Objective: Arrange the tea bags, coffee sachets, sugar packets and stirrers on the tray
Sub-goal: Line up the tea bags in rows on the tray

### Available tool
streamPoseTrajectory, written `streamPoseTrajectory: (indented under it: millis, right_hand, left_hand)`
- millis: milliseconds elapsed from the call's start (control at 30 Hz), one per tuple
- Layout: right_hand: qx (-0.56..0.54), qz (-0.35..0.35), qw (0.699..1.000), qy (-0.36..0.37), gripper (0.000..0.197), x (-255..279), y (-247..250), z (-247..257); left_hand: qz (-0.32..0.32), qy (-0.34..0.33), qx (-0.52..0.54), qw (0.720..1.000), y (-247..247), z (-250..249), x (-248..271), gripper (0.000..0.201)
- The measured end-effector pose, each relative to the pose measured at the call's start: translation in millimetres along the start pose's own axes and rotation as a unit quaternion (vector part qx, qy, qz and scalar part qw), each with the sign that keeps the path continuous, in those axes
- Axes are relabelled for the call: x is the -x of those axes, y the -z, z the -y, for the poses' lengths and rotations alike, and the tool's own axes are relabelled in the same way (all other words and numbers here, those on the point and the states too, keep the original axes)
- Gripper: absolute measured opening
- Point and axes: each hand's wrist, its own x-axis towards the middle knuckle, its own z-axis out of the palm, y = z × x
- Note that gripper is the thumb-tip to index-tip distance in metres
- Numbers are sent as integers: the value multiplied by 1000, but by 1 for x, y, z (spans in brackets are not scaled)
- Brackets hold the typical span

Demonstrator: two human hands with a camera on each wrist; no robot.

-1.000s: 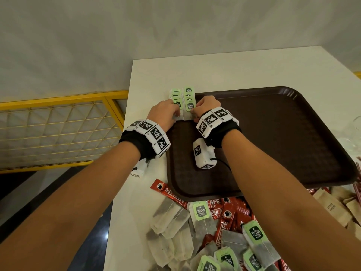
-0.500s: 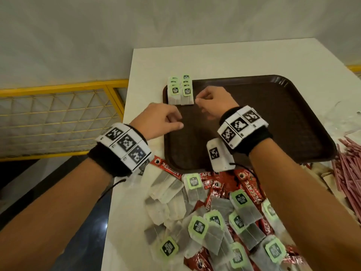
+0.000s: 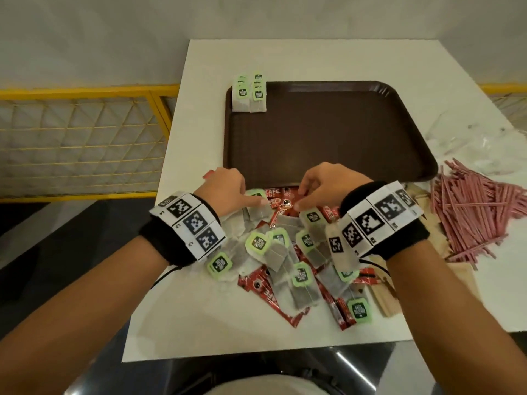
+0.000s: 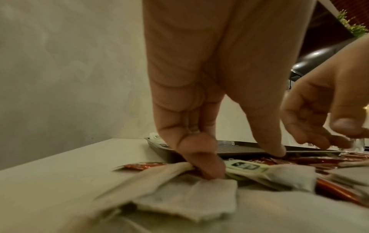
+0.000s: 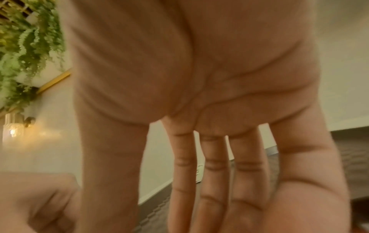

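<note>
While bent over the pile (image 3: 288, 260) on the counter (image 3: 199, 323), just before the tray (image 3: 328, 132), presses a tea bag (image 3: 258, 202) with the left hand (image 3: 225, 189), finger and thumb apart, not clenched. Touches red sachets (image 3: 285, 195) with the right hand (image 3: 328, 183), fingers straight and spread, released. Shows two rows (image 3: 249, 94) of tea bags at the tray's far left corner, and on the right of the counter a heap of pink stirrers (image 3: 470, 212), with brown packets (image 3: 383, 297) near the right wrist.

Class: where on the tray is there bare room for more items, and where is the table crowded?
The tray is bare right of the tea bags in its far-left corner. The near table is crowded with loose sachets; stirrers fill the right.
</note>
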Motion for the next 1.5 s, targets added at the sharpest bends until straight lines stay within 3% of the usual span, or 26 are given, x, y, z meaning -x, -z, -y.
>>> streamPoseTrajectory:
  millis: [233,400,567,833,1067,1167,1267,1500]
  right_hand:
    - [63,1,997,-55,58,15,-21,-6]
    - [72,-16,995,-60,57,15,-24,3]
    - [61,-26,996,-66,55,13,-25,3]
    - [43,-16,997,-63,59,11,-21,0]
    - [27,-8,998,-51,43,7,-11,-2]
    - [-8,-11,1000,-5,20,1,5,5]
    - [-77,-10,996,42,8,-8,25,16]
    - [-123,2,990,65,8,-32,46,27]
  left_hand:
    - [0,27,24,999,-8,-5,6,37]
    - [1,17,63,998,-10,-1,10,49]
    - [2,-14,91,996,-11,3,10,31]
    - [13,-44,188,981,8,8,9,18]
    - [77,-40,280,956,25,8,8,7]
    - [114,-36,333,935,38,6,6,6]
    - [122,-12,375,919,53,5,-1,4]
    - [246,16,342,907,44,6,-11,6]
